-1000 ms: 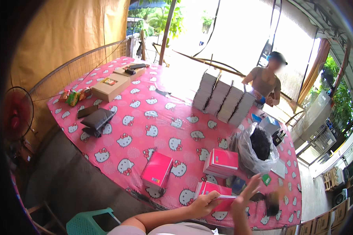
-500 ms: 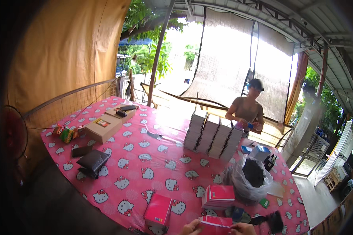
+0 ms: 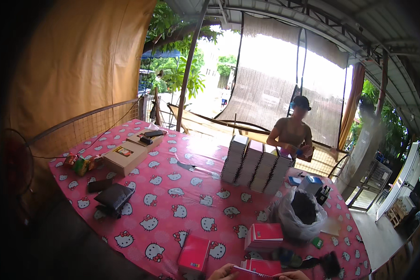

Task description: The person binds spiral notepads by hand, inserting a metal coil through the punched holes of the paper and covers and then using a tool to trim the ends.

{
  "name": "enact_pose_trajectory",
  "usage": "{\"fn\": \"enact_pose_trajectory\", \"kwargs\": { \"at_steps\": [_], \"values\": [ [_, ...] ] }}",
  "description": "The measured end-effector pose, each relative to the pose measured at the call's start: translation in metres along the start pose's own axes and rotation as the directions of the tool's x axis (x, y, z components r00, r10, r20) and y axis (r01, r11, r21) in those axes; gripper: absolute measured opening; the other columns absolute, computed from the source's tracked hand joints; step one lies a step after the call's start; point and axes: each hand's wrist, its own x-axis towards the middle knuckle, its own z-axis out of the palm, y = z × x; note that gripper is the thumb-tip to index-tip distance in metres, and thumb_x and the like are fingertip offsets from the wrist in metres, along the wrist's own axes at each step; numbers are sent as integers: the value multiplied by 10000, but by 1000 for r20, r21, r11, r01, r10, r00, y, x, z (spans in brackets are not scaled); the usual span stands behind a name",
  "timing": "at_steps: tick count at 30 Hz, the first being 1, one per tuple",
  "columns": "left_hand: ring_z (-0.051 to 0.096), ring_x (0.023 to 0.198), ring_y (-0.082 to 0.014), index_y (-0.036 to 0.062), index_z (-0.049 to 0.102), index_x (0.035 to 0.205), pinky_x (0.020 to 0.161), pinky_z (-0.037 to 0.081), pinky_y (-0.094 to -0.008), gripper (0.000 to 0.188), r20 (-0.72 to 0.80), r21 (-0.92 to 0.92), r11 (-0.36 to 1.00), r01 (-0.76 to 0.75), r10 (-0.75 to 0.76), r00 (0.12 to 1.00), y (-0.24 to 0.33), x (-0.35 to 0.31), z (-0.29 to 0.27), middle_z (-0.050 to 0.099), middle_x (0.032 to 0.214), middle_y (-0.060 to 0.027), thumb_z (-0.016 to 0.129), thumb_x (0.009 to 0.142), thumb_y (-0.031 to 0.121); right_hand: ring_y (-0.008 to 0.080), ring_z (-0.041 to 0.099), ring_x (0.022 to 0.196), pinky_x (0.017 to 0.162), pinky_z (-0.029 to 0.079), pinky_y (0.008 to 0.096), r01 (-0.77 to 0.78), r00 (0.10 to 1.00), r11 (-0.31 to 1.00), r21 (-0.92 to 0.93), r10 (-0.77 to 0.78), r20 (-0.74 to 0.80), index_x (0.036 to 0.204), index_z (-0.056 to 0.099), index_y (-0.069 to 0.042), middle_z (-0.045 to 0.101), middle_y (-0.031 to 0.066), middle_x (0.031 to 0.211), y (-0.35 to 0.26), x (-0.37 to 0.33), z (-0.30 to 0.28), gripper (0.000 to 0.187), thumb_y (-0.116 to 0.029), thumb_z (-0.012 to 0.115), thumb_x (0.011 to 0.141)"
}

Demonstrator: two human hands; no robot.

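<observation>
At the front edge of the table, my left hand (image 3: 224, 272) and my right hand (image 3: 291, 275) grip opposite ends of a pink spiral notebook (image 3: 253, 274). It is tilted so that I see it nearly edge-on, and the frame's lower edge cuts it off. Just beyond it lies another pink notebook (image 3: 266, 265), partly hidden. Farther back is a stack of pink notebooks (image 3: 265, 233). To the left of my hands is another pink spiral notebook (image 3: 194, 251), seemingly on top of a small pile.
Tall stacks of spiral-bound notebooks (image 3: 255, 168) stand mid-table. A white plastic bag (image 3: 308, 228) with dark contents sits at right, near blue boxes (image 3: 311, 185). Brown cardboard boxes (image 3: 124, 157) and a dark pouch (image 3: 115, 197) lie left. A co-worker (image 3: 292, 130) stands across the table.
The notebook in my hands has tipped from cover-facing to nearly edge-on and sits lower, uncovering the pink notebook behind it. The view has shifted slightly. The co-worker's hands have moved a little.
</observation>
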Motion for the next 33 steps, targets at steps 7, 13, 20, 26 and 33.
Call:
{"fn": "enact_pose_trajectory", "kwargs": {
  "at_steps": [7, 13, 20, 26, 33],
  "values": [
    [458, 538, -12, 79, 524, 1134, 440, 435, -176, 202, 28, 49, 999, -8, 6, 1000, 10, -8, -6, 581, 817, 19, 508, 933, 56, 115, 615, 724, 636, 495, 270, 216, 946, 791, -572, -316, -79, 974, 680, -13, 654, 66, 745, 14, 14, 9, 176, -84, 688, 812],
    [445, 536, -9, 76, 527, 1172, 445, 399, -173, 249, 34, -1, 1000, 8, -8, 999, 27, -11, -9, 593, 845, 23, 526, 925, 40, 94, 597, 703, 614, 488, 270, 217, 956, 894, -392, -276, -100, 934, 683, -8, 654, 61, 739, 33, 21, 14, 122, -79, 668, 836],
    [470, 590, -27, 88, 529, 1201, 521, 388, -186, 279, 9, 153, 965, -213, 214, 977, -3, -22, -19, 622, 864, -5, 552, 925, 57, 107, 596, 684, 583, 477, 265, 304, 945, 787, -536, -322, 62, 996, 649, -12, 649, 66, 777, 31, 32, 20, 218, -31, 679, 781],
    [526, 692, -77, 53, 481, 1242, 652, 448, -277, 317, 72, 297, 952, 78, -104, 992, 10, -13, -15, 602, 788, -121, 538, 935, 106, 95, 564, 710, 625, 469, 243, -50, 999, 998, -29, 51, 17, 1159, 583, -9, 630, 33, 842, 1, 3, 36, 293, -11, 598, 866],
    [489, 656, -82, 63, 474, 1246, 630, 446, -274, 319, 20, 340, 932, -126, 127, 992, 17, -35, -23, 591, 763, -110, 538, 945, 149, 93, 586, 772, 695, 481, 238, 235, 972, 937, -260, -226, 64, 1219, 562, -23, 656, 51, 895, 53, 25, 12, 322, -53, 593, 900]
  ]
}}
